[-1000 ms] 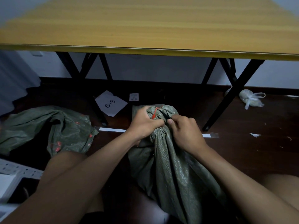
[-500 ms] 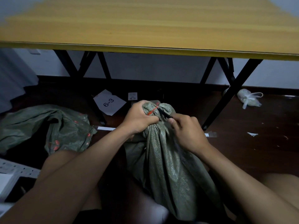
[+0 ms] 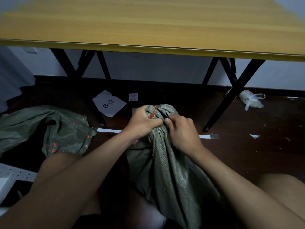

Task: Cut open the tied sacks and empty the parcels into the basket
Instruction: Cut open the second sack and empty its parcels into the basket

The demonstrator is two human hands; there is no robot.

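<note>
Head view: both hands (image 3: 165, 128) clench the sack (image 3: 166, 164) neck.

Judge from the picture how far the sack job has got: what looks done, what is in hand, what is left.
Looks done: a second green sack lies slack and crumpled on the floor at the left. In hand: the left hand grips the gathered neck of the upright sack, and the right hand holds a dark blade at the red tie. Left: the tie looks uncut, so opening and emptying remain.

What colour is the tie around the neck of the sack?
Red: the tie shows best in the head view.
</note>
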